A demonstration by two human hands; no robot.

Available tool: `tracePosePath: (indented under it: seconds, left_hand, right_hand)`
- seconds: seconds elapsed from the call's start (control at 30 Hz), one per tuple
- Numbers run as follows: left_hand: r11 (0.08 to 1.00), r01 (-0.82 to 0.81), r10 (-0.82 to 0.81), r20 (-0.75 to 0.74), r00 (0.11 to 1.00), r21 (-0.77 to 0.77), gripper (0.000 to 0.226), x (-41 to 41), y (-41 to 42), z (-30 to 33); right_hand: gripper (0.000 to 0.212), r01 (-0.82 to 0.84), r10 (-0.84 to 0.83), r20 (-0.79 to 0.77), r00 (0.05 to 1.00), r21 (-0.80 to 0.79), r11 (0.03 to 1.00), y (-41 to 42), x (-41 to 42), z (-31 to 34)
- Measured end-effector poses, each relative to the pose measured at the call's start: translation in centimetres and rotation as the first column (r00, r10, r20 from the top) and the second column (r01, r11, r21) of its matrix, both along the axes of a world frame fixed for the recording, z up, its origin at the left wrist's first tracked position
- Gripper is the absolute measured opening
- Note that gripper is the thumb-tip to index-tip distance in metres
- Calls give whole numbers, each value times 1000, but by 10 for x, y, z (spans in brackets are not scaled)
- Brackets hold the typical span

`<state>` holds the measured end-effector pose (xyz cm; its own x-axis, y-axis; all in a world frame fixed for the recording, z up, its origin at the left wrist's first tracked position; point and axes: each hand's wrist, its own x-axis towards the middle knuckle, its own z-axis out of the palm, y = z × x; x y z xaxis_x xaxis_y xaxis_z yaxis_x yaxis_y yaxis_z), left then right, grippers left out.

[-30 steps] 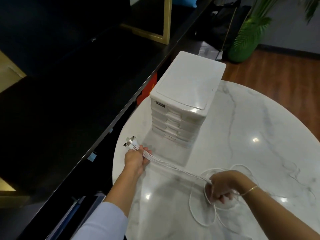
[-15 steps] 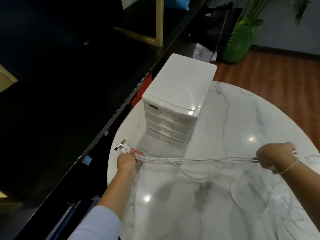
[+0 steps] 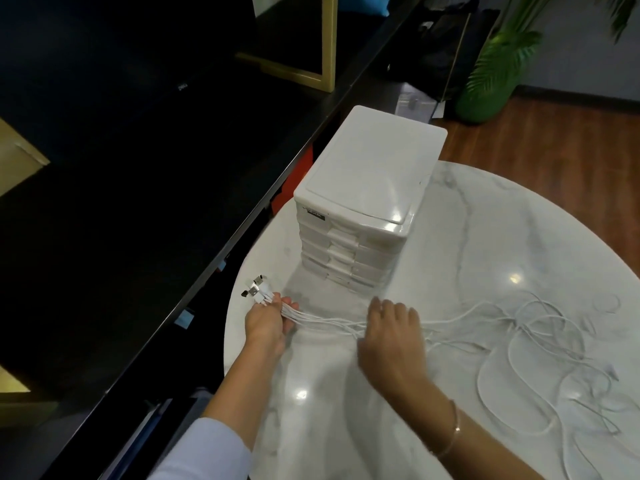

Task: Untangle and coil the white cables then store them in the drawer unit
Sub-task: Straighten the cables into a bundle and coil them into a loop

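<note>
Here, a round white marble table (image 3: 485,237) fills the right of the view, w/ a white drawer unit (image 3: 367,202) standing at its far left, all drawers shut. Several thin white cables (image 3: 519,327) lie across the table: bunched and fairly straight on the left, spreading into loose overlapping loops on the near right. They look light, limp and smooth, so they'd prob. slide thru fingers and spring out of a coil unless pinched. Best hold is likely near the plug ends, where they're already gathered.

Left hand (image 3: 268,323) grips that bundle at the table's left edge, approx. in front of the drawers; the metal-tipped plugs (image 3: 256,291) stick out past its fingers. Right hand (image 3: 391,327) rests over the strands just right of it, fingers curled down around them, though the grip underneath is hidden. A thin bracelet (image 3: 453,431) sits on that wrist.
</note>
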<state>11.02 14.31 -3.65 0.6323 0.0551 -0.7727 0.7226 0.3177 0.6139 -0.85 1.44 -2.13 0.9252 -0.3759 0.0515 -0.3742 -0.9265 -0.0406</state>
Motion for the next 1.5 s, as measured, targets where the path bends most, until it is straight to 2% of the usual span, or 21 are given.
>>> tracePosePath:
  seconds: [0.07, 0.13, 0.2, 0.27, 0.37, 0.43, 0.53, 0.57, 0.6, 0.63, 0.7, 0.77, 0.9, 1.0, 1.13, 1.2, 1.27, 1.3, 1.37, 1.43, 1.5]
  left_hand:
    - [1000, 13, -13, 18, 1000, -8, 10, -3, -1, 1]
    - [999, 44, -44, 38, 998, -4, 12, -6, -2, 1]
    - [997, 78, -79, 58, 995, 15, 12, -7, -2, 2]
    - [995, 93, -96, 78, 992, 34, 11, -8, -3, 1]
    - [996, 83, -86, 91, 992, 32, 12, -9, -5, 2]
    - [998, 58, -57, 76, 996, -7, 12, -10, -7, 3]
    - [998, 37, -37, 4, 999, -54, 13, -12, -9, 1]
    - [998, 32, -33, -19, 999, -60, 14, -14, -9, 0]
    - [998, 32, -33, -30, 999, -54, 15, -17, -9, -2]
    - [999, 42, -43, -26, 999, -34, 14, -18, -10, -3]
    - [997, 75, -75, 8, 997, 21, 13, -19, -10, -6]
    - [995, 90, -92, 37, 995, 53, 13, -17, -10, -7]
    - [998, 52, -53, 35, 998, 32, 11, -5, -4, 1]
    - [998, 56, -56, 12, 998, 8, 11, 5, 5, 6]
    - [979, 179, -182, 25, 983, 94, 10, 5, 12, 3]
    - [969, 219, -224, 38, 974, 113, 10, -1, 8, 3]
    - [966, 235, -242, 56, 969, 107, 10, -7, 3, 3]
    - [964, 242, -250, 63, 966, 107, 10, -10, 0, 4]
    - [962, 253, -261, 75, 962, 105, 9, -17, -3, 5]
    - [962, 257, -265, 88, 960, 96, 10, -22, -4, 6]
    - [961, 266, -272, 100, 957, 70, 11, -25, -4, 6]
  right_hand:
    - [57, -75, 77, -26, 997, 73, 994, 17, 7, -6]
    - [46, -252, 252, 19, 968, 136, 958, 18, 14, -12]
    - [25, -306, 317, 18, 948, 309, 901, 11, 21, -12]
    - [19, -175, 245, -53, 968, 554, 814, 6, 24, -9]
    - [15, 48, 58, -121, 991, 725, 687, 2, 24, -4]
    - [12, 199, -56, -199, 978, 831, 520, 0, 20, -6]
    - [30, 344, -171, -316, 933, 925, 165, -5, 7, -11]
    - [31, 364, -156, -345, 925, 925, 111, -6, 3, -11]
    - [31, 376, -118, -363, 924, 919, 117, -7, 2, -12]
    - [29, 379, -74, -371, 925, 907, 185, -8, 2, -12]
    - [29, 284, 43, -345, 937, 830, 480, -7, 5, -13]
    - [30, 53, 185, -272, 944, 681, 730, -3, 6, -12]
    - [29, -182, 333, -228, 915, 503, 845, -5, -11, -28]
    - [26, -24, 239, -340, 910, 531, 847, -28, -30, -40]
    - [14, 201, 186, -458, 869, 671, 713, -47, -27, -16]
    - [7, 155, 141, -378, 915, 652, 742, -45, -18, 4]
    - [16, 33, 95, -166, 982, 637, 770, -32, -3, 20]
    - [27, 29, 69, -112, 991, 699, 715, -24, 6, 24]
    - [43, 112, 92, -189, 978, 840, 531, -5, 25, 28]
    - [29, 142, 220, -271, 937, 871, 471, 12, 37, 17]
    - [21, 194, 228, -289, 930, 912, 362, 21, 38, 4]
